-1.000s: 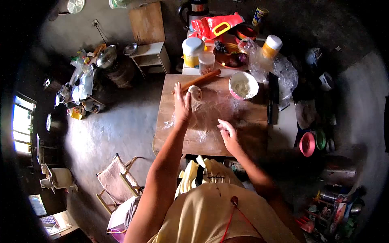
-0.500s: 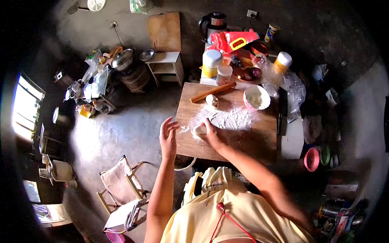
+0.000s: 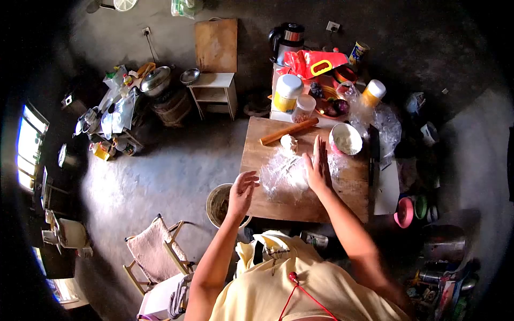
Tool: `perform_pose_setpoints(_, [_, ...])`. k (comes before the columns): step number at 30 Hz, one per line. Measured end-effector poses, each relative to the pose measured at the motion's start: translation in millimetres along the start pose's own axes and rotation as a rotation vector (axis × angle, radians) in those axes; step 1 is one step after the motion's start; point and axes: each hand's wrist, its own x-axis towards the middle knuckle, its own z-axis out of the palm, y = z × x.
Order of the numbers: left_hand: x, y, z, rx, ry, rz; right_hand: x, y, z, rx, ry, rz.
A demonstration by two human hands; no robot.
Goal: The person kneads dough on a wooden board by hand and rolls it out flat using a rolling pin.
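Note:
My right hand (image 3: 318, 167) is over the floured middle of the wooden board (image 3: 289, 210), fingers stretched out and thumb apart. My left hand (image 3: 242, 193) hovers at the board's left edge with loosely bent, parted fingers and nothing visible in it. White flour (image 3: 281, 174) is spread between the two hands. Just beyond it sits a lump of dough (image 3: 289, 143), beside a wooden rolling pin (image 3: 289, 131) that lies at a slant. A white bowl (image 3: 352, 151) with flour inside stands to the right of my right fingertips.
Behind the board stand a white-lidded jar (image 3: 288, 93), a small clear jar (image 3: 304, 108), a red bag (image 3: 308, 63) and a kettle (image 3: 289, 43). A dark-bladed knife (image 3: 374, 144) lies along the right edge. A bucket (image 3: 214, 206) and folding chair (image 3: 155, 249) are at left.
My right hand has moved right and away from me and opened; the pale piece it held no longer shows. My left hand has lowered slightly. The view has shifted, bringing the bucket into sight.

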Motion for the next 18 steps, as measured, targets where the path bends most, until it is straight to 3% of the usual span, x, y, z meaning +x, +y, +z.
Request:
perform_pose_setpoints(2, [8.4,0.8,1.5,0.007,-0.042,0.019,4.2,4.8,36.8,-0.041,-0.005,0.143])
perform_pose_setpoints(3, [11.7,2.3,1.3,0.013,-0.054,-0.006,-7.3,-15.1,37.0,0.116,-0.132,0.243])
perform_pose_setpoints(4, [13.1,11.4,1.3,0.017,-0.065,-0.03,-10.1,-2.3,42.2,-0.51,-0.338,0.163])
perform_pose_setpoints(6, [16.8,10.5,-4.3,-0.036,-0.081,-0.057,-23.6,8.1,48.7,-0.5,-0.16,0.013])
perform_pose_setpoints(10, [20.7,1.9,-19.0,-0.037,-0.113,-0.068,-24.5,4.5,47.5,-0.617,-0.207,0.034])
perform_pose_setpoints(12, [19.4,3.4,-22.0,-0.047,-0.086,-0.113,-15.6,0.3,52.2,-0.527,-0.12,0.125])
perform_pose_setpoints(18, [32.8,8.6,-28.7,0.01,-0.16,-0.127,-37.4,-2.1,56.0,-0.618,-0.096,0.051])
